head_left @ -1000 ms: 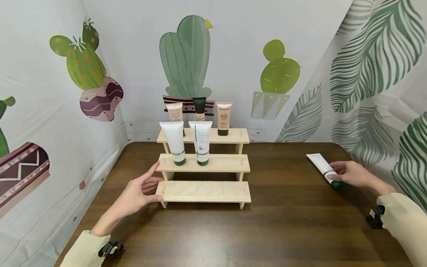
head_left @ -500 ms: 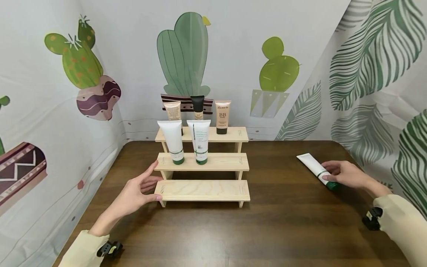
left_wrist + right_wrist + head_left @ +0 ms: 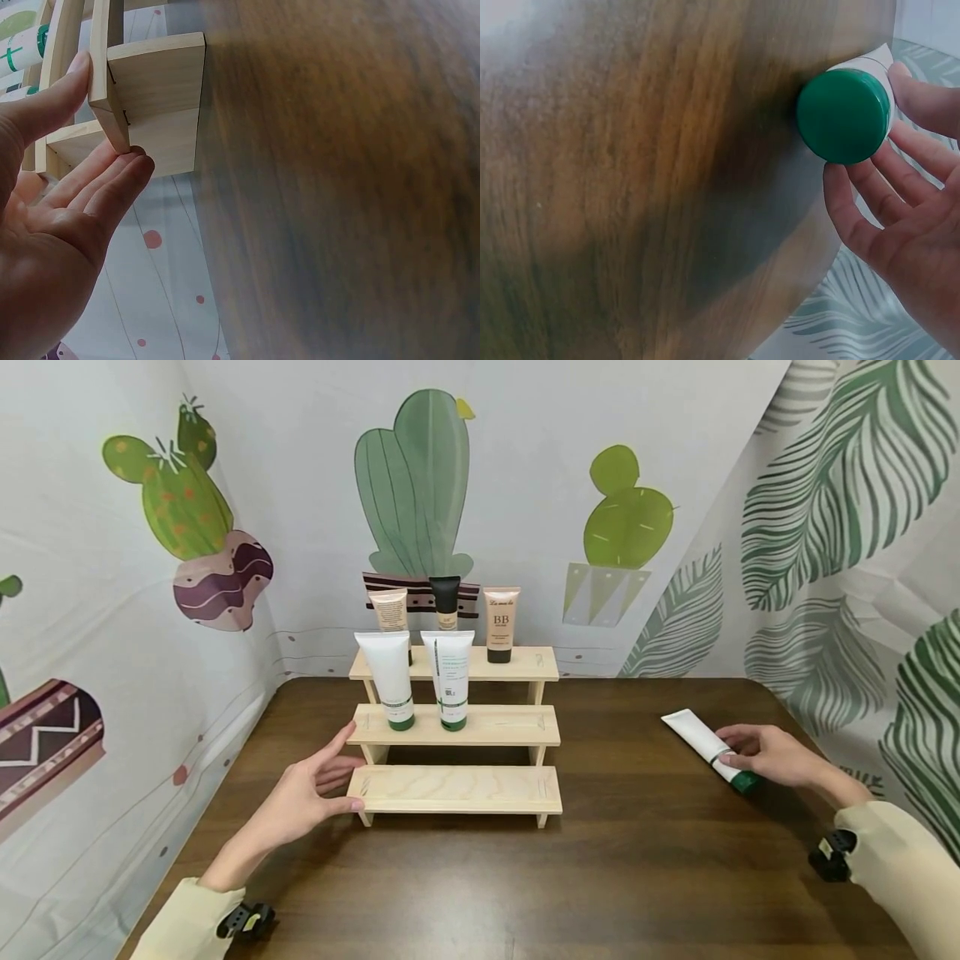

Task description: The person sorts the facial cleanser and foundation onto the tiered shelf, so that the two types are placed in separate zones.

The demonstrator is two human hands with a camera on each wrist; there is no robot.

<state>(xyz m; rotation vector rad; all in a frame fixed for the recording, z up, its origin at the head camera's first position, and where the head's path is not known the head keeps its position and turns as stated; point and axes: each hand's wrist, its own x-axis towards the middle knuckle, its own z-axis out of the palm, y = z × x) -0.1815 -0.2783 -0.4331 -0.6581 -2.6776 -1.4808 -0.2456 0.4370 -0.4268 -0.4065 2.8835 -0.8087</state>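
My right hand (image 3: 772, 756) grips a white squeeze tube (image 3: 693, 737) near its green cap (image 3: 844, 116), thumb on one side and fingers on the other. The tube slants over the table, crimped end pointing away to the left. My left hand (image 3: 307, 797) holds the left end of a three-step wooden display stand (image 3: 461, 789), its thumb at the bottom step's front corner and its index finger reaching the middle step. Two white tubes, one plain-faced (image 3: 388, 672) and one printed (image 3: 452, 672), stand cap-down on the middle step.
On the top step stand a pink-beige tube (image 3: 388, 610), a black-topped tube (image 3: 446, 597) and a BB cream tube (image 3: 501, 622). The stand is on a dark brown wooden table (image 3: 480, 885). A cactus-and-leaf printed cloth (image 3: 525, 460) hangs behind and at the sides.
My right hand has moved left and slightly toward me with the white tube in its grip. The left hand keeps its place on the stand.
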